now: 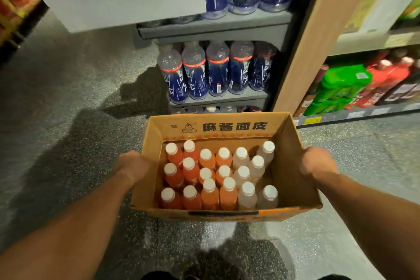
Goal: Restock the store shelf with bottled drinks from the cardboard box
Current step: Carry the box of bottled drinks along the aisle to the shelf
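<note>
cardboard box [229,127] printed 麻酱面皮, white-capped bottles [218,177]

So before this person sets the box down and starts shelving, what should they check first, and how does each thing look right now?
1. Grip on both sides: the left hand and right hand each hold a side wall of the cardboard box. Ok.
2. Box level: the bottles in the box stand upright, none tipped. Ok.
3. Caps on: every bottle shows a white cap. Ok.
4. Floor ahead for setting down: bare and grey, nothing lying there. Ok.
5. Room on the shelf: its front row is full of blue-labelled bottles. Not ok.
6. Box bottom sound: hidden from the camera. Cannot tell.
</note>
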`<action>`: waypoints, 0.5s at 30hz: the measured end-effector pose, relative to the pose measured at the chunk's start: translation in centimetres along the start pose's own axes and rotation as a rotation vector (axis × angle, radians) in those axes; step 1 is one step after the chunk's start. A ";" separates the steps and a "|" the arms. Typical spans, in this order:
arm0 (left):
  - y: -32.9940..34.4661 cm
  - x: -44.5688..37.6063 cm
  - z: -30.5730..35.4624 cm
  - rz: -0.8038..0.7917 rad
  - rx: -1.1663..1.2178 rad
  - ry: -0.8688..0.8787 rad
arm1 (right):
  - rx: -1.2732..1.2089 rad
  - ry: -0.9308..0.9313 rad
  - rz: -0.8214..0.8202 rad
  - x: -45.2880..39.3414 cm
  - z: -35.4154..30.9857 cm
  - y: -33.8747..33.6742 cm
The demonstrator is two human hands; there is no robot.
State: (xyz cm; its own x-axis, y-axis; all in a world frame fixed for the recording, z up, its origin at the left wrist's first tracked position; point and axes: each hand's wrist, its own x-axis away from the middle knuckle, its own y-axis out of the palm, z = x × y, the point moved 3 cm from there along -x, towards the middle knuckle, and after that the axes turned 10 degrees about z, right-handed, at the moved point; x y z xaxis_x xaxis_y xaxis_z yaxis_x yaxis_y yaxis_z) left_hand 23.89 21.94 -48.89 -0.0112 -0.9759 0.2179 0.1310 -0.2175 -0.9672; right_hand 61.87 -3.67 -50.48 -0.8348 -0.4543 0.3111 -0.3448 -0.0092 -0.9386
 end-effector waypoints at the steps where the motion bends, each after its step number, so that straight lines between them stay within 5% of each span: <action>1: -1.6 1.0 0.7 0.001 -0.016 0.014 | 0.001 0.010 -0.001 1.0 0.8 -1.9; 15: -27.8 17.2 15.3 -0.104 -0.209 0.352 | -0.089 0.327 0.048 18.3 14.3 -34.4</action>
State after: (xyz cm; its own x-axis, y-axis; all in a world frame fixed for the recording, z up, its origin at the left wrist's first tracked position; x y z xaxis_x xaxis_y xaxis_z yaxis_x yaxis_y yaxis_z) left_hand 35.22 11.49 -16.23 -0.3561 -0.8873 0.2932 -0.0922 -0.2788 -0.9559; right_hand 64.61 -24.43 -14.62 -0.9396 -0.1420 0.3114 -0.3255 0.0900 -0.9412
